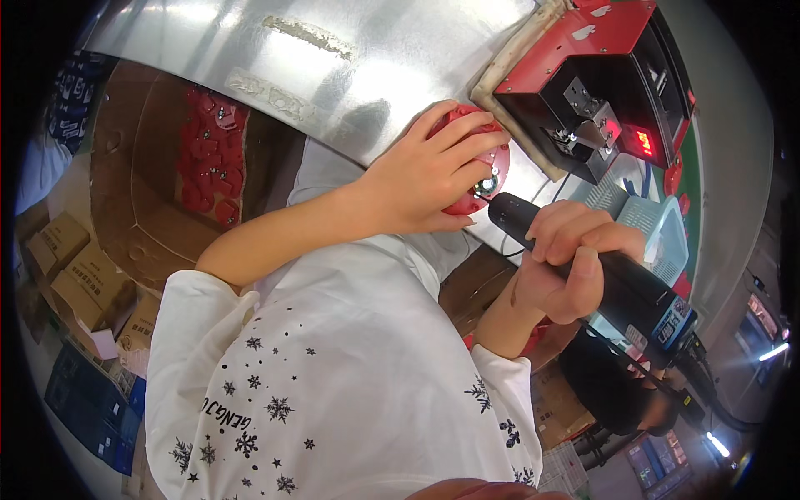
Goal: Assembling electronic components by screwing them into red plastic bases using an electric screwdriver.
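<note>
My left hand [442, 162] is curled over a red round plastic part [461, 204] at the near edge of the metal table. Its fingers hide much of the part; a small shiny metal piece [489, 182] shows on its right side. In my right hand [575, 250] is a black electric screwdriver [621, 287] with a cable at its back end. The screwdriver's tip points left and reaches the red part beside the metal piece. Whether the tip sits on a screw, I cannot make out.
A red and black screw feeder [600, 92] with a lit red display stands at the back right. Right of it is a light blue plastic basket [658, 229]. A large cardboard box [142, 158] with red parts [208, 158] is on the left. Another person [617, 375] is at the lower right.
</note>
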